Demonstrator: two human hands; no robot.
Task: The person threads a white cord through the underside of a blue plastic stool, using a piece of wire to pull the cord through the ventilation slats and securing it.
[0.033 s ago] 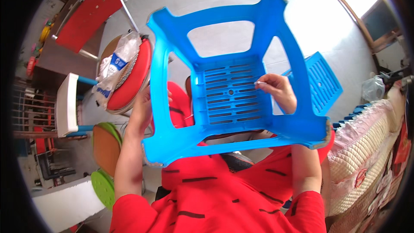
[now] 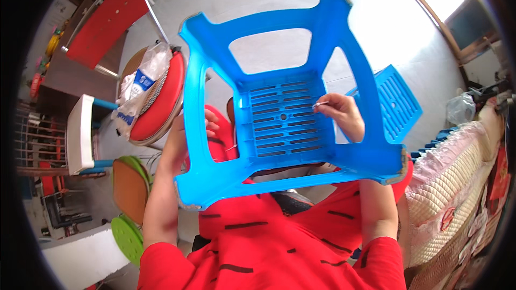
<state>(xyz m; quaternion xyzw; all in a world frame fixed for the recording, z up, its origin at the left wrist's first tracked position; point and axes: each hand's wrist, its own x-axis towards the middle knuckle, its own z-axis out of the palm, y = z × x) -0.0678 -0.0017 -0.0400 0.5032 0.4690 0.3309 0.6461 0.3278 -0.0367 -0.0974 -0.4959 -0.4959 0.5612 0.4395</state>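
Note:
A blue plastic stool (image 2: pixel 284 147) rests upside down over my lap, legs toward me, the underside of its slotted seat showing. My right hand (image 2: pixel 344 114) reaches in through the stool's right side opening. Its thumb and forefinger pinch a small, thin white piece (image 2: pixel 316 106) just above the slats; its exact kind is too small to tell. Behind the stool's left leg is my left hand (image 2: pixel 180 135), mostly hidden by the leg. Its fingertips show through the left opening, stretched and a little apart, and appear to hold nothing.
A second blue stool (image 2: pixel 396 104) stands on the floor at the right. On the left are a red-seated chair (image 2: pixel 161 110) with plastic packages (image 2: pixel 141 88), a white-and-blue stool (image 2: pixel 80 134) and a green seat (image 2: pixel 128 239). A quilted cream cover (image 2: pixel 449 196) lies at the right.
The stool and surroundings have shifted slightly left in the view. More of my left fingers shows through the left opening. My right hand keeps its pinch on the small white piece.

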